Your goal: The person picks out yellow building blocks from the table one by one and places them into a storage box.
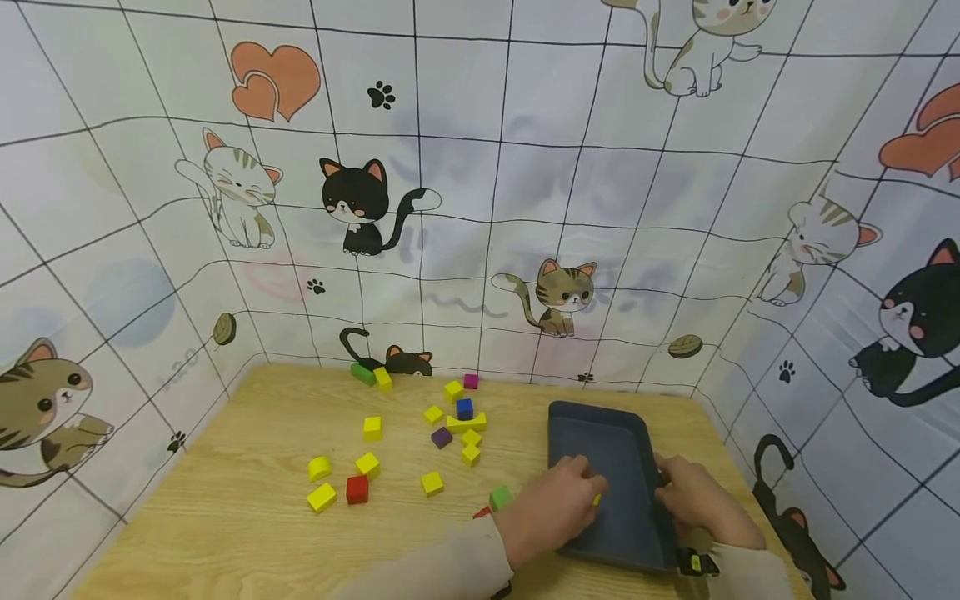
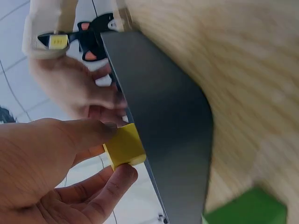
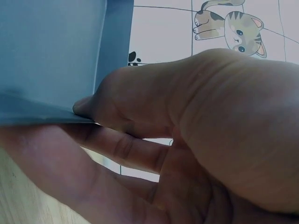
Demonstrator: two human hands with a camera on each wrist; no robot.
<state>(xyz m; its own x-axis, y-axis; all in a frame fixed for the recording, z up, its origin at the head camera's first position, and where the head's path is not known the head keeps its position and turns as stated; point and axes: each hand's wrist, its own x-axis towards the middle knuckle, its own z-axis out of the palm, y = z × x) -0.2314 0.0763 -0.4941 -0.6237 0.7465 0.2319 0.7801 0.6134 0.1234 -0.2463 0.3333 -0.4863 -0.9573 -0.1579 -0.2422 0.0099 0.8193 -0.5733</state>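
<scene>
I have the left hand (image 1: pixel 555 504) pinching a yellow block (image 2: pixel 125 145) over the tray (image 1: pixel 600 442), the right hand (image 1: pixel 701 500) gripping the tray's right rim. I judge the work barely begun: the visible tray floor holds no block, and loose blocks (image 1: pixel 432 483) lie scattered left of it. I see room toward the tray's far end; its raised walls and the green block (image 1: pixel 500 498) just left of it limit low movement.
</scene>
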